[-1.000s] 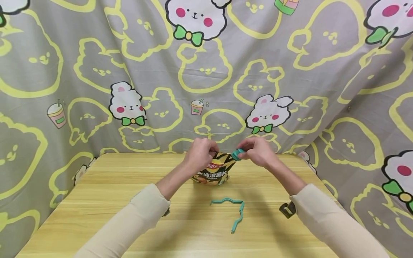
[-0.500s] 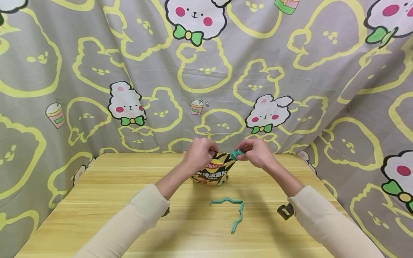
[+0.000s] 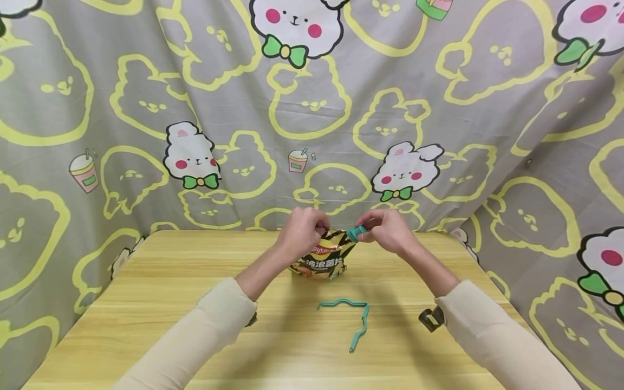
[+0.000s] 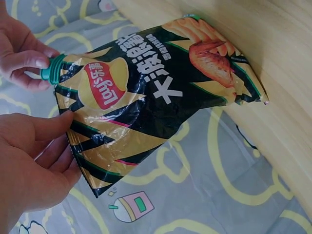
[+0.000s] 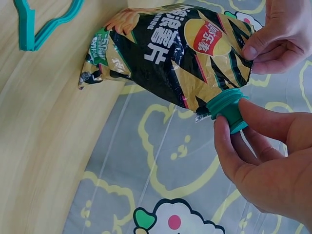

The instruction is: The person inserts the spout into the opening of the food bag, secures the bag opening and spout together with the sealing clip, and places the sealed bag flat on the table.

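Gripping the top edge of a black-and-yellow chip bag [image 3: 322, 257], a person's left hand [image 3: 303, 232] pinches the foil between thumb and curled fingers, as the left wrist view shows. At three o'clock from it, the right hand [image 3: 387, 230] closes thumb and fingertips round a teal round cap [image 3: 356, 233] fitted on the bag's upper corner; in the right wrist view the cap [image 5: 226, 108] sits tight against the crumpled foil. The bag stands near the far edge of a pale wooden table [image 3: 146, 303], its base resting on the wood. At six o'clock from the bag, well apart from both hands, lies a teal clip frame [image 3: 352, 318], bent open on the tabletop. A grey curtain printed with rabbits [image 3: 195, 108] hangs behind.
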`<action>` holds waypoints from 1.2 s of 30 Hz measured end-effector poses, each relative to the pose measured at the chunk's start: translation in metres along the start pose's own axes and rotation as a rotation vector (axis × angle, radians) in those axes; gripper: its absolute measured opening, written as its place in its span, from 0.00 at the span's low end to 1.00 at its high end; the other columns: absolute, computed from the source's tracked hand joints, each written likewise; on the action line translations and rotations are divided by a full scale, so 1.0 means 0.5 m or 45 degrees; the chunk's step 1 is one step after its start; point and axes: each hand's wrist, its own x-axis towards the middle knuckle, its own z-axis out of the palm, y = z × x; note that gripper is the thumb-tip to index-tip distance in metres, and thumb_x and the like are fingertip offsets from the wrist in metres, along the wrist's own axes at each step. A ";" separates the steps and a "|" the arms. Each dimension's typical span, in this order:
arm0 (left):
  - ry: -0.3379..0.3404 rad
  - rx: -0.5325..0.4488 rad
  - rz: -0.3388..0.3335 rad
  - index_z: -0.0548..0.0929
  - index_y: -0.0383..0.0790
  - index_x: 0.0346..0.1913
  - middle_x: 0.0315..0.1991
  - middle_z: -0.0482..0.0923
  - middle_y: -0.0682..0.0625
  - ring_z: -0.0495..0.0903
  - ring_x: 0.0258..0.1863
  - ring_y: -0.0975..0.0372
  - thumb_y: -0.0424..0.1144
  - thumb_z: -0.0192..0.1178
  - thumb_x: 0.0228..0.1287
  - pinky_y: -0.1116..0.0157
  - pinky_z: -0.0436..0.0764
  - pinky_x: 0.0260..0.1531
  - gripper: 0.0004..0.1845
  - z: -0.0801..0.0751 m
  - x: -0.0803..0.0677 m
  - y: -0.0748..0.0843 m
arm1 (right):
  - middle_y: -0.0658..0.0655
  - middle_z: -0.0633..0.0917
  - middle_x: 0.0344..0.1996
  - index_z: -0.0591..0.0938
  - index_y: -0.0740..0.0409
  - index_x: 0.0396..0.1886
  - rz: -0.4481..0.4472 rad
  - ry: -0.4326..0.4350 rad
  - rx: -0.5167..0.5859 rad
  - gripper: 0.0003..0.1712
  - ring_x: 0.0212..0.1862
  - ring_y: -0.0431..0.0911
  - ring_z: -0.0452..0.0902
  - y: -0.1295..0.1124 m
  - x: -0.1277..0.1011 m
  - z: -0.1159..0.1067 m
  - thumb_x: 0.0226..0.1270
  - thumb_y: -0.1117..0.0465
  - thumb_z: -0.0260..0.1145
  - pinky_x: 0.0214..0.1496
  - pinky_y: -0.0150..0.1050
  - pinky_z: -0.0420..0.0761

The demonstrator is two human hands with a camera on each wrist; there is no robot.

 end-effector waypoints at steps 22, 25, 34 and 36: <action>0.003 -0.039 -0.016 0.92 0.38 0.32 0.31 0.90 0.49 0.88 0.31 0.60 0.18 0.57 0.58 0.64 0.87 0.35 0.16 0.002 0.004 -0.004 | 0.61 0.89 0.43 0.86 0.63 0.46 0.072 -0.013 0.119 0.14 0.43 0.48 0.84 0.021 0.007 0.006 0.59 0.71 0.73 0.56 0.47 0.81; 0.007 -0.039 -0.016 0.92 0.39 0.32 0.31 0.90 0.49 0.87 0.31 0.60 0.18 0.57 0.58 0.64 0.87 0.35 0.16 0.002 0.003 -0.005 | 0.60 0.88 0.42 0.86 0.63 0.45 0.075 -0.017 0.116 0.14 0.42 0.48 0.83 0.022 0.008 0.007 0.58 0.72 0.72 0.54 0.45 0.81; 0.017 -0.040 -0.001 0.92 0.38 0.32 0.31 0.90 0.49 0.86 0.29 0.62 0.18 0.57 0.57 0.65 0.86 0.33 0.16 0.001 0.001 -0.005 | 0.60 0.89 0.38 0.88 0.64 0.43 0.020 -0.024 0.063 0.13 0.39 0.46 0.84 0.020 0.006 0.012 0.58 0.74 0.72 0.46 0.38 0.83; 0.016 -0.042 -0.002 0.92 0.38 0.32 0.30 0.90 0.49 0.86 0.29 0.62 0.18 0.57 0.57 0.65 0.86 0.33 0.16 0.001 0.000 -0.005 | 0.59 0.89 0.37 0.88 0.64 0.42 0.011 -0.027 0.048 0.12 0.38 0.45 0.84 0.018 0.006 0.014 0.57 0.74 0.72 0.45 0.37 0.83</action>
